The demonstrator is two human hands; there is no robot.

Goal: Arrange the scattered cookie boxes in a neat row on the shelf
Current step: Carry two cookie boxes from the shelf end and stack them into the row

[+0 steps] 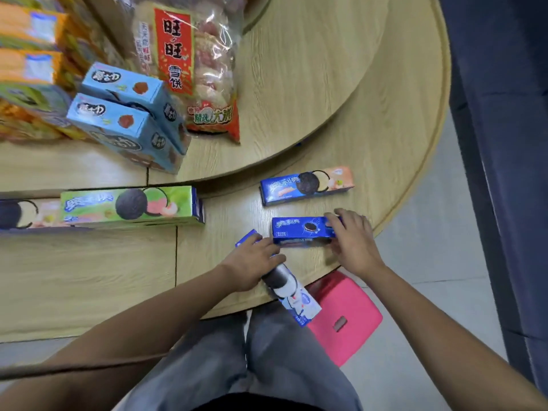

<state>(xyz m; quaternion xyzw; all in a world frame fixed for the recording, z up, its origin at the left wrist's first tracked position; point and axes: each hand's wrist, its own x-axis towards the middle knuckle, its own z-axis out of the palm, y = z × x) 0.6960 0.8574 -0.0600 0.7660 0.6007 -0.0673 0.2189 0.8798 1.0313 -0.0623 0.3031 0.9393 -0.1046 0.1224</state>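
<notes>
My left hand (254, 264) grips a long blue-and-white cookie box (292, 295) that juts over the front edge of the lower wooden shelf (89, 277). Just to the right, my right hand (354, 237) holds the right end of a small dark blue cookie box (299, 229) standing on its long side. Behind it lies a blue-and-peach cookie box (307, 185). At the left a green cookie box (130, 204) stands in a row with another box (26, 213) that is cut off by the frame edge.
On the upper round shelf (311, 84) stand two light blue boxes (124, 114), a bag of rice crackers (189, 63) and orange packs (29, 40) at far left. A pink stool (345, 315) sits on the floor below the shelf edge. A dark wall runs along the right.
</notes>
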